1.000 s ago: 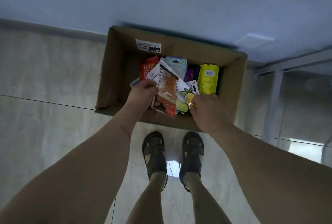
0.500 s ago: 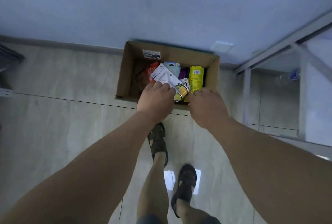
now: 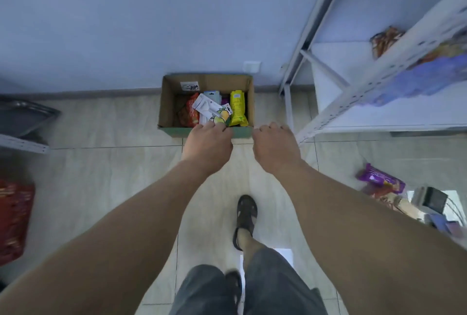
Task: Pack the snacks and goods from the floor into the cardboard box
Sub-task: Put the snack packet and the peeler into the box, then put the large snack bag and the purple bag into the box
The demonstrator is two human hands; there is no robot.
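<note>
Cardboard box [image 3: 168, 102] is sitting on the floor against the wall's baseboard, already holding a yellow packet [image 3: 237, 109], a red packet [image 3: 191, 112] and a white card pack [image 3: 207, 107]. Left hand [image 3: 207, 143] and right hand [image 3: 275, 146] are hanging empty above its near edge, fingers loosely curled. Purple packet [image 3: 380, 181] is lying at the floor's right edge; turning there and gripping flat packets by their edges looks best

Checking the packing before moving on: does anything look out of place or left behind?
Yes. A purple snack packet still lies on the floor at the right, outside the cardboard box. Both hands, left hand and right hand, look empty.
</note>
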